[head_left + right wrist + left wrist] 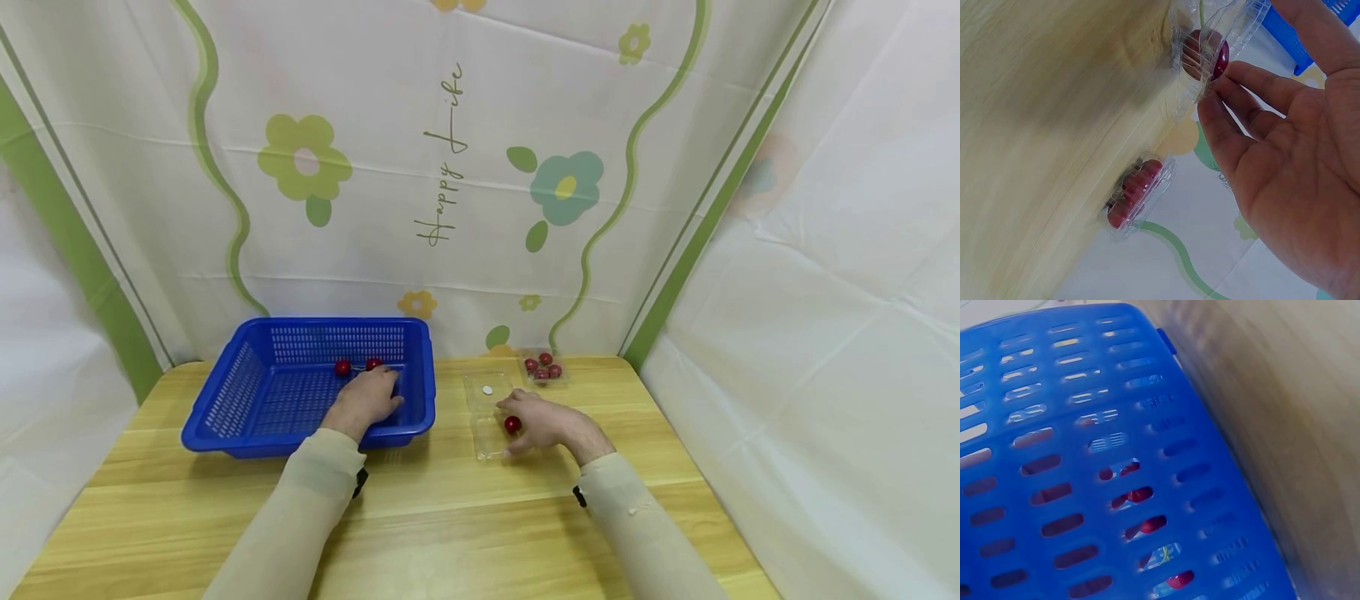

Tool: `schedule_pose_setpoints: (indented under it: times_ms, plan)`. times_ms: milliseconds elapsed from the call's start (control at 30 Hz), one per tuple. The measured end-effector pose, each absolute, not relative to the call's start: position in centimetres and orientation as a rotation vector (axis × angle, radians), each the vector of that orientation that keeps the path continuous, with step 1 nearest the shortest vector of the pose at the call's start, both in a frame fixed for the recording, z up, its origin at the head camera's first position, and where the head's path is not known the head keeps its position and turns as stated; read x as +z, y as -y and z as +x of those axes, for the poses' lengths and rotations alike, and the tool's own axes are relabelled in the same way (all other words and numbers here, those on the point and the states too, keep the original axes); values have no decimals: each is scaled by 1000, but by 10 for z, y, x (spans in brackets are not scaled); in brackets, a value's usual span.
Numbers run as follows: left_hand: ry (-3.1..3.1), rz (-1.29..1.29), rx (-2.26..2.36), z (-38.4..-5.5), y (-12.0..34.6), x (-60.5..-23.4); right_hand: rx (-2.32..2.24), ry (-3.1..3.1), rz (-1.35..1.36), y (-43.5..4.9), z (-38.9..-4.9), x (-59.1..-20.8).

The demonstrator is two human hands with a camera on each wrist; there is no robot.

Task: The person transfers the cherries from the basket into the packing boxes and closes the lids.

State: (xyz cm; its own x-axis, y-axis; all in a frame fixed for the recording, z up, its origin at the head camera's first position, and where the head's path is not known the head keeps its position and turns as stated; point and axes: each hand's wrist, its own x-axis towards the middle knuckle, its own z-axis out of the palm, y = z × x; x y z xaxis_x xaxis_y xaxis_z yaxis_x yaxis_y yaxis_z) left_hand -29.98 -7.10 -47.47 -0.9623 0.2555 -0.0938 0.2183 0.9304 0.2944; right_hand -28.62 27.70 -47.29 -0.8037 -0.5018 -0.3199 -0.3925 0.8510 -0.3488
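My left hand [365, 398] reaches over the near wall into a blue basket [197, 439], its thumb apart from the fingers. Just beyond the fingers lies a red cherry [373, 364], and another cherry [342, 367] lies to its left. In the left wrist view the basket's slotted wall [1094, 481] hides most of this hand. On the table, my right hand [542, 421] is at an opened clear plastic box [486, 442] with a cherry [1219, 59] in it. Its fairly straight fingers [1216, 115] touch the box edge beside that cherry.
A clear box of several cherries [542, 374] stands at the back right of the wooden table [435, 533]. A round white sticker [487, 390] marks the opened box's far half. Behind the table hangs a flowered curtain [360, 250], with white cloth at both sides.
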Motion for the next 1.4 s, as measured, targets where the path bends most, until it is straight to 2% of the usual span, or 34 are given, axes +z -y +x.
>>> schedule_pose_setpoints:
  times_ms: [700,1000,1400]
  plan:
    - [-3013,420,435,-300,73,-479,-374,-2625,-658,-276,-286,-473]
    - [-2909,353,518,-303,73,-480,-381,-2623,-659,-276,-286,-474]
    - [-2967,483,575,-299,68,-471,-382,-2624,-674,-277,-288,-475]
